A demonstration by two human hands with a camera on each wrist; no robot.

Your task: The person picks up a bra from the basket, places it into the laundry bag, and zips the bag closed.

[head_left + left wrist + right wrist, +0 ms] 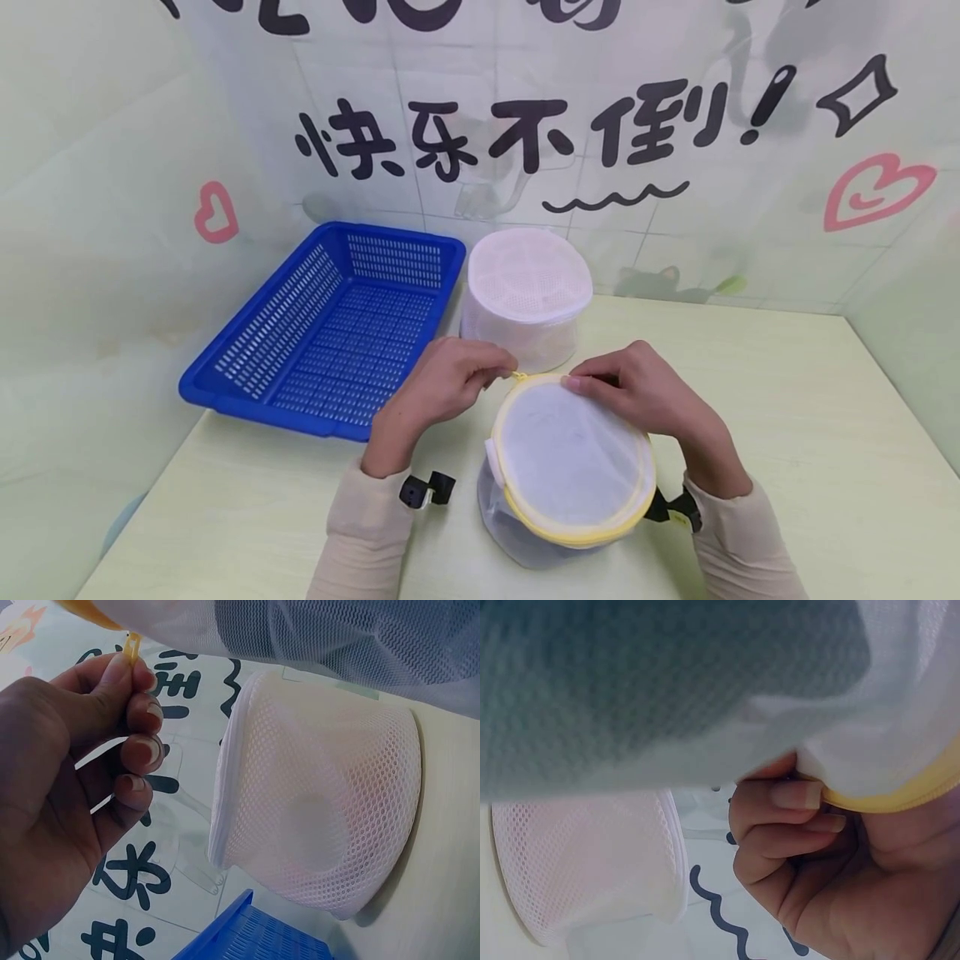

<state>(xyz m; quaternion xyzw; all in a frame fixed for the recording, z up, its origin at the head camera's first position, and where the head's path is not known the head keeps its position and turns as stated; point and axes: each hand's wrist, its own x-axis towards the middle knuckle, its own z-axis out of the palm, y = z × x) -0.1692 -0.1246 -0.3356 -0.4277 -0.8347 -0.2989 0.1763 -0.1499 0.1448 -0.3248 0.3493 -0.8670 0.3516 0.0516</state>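
Note:
A round white mesh laundry bag (570, 458) with a yellow zipper rim stands on the table in front of the person, its lid lying across the top. My left hand (450, 379) pinches the yellow zipper pull (131, 649) between thumb and forefinger at the bag's far left edge. On the far side of the rim, my right hand (648, 387) grips the yellow edge between thumb and curled fingers, as the right wrist view also shows. Dark contents (667, 675) show through the mesh in the right wrist view.
Behind the hands stands a second, white-rimmed mesh laundry bag (528, 283), with pale contents showing through its side. To its left sits a blue plastic basket (330, 429) with slotted walls. A printed sheet (480, 192) hangs at the table's back edge.

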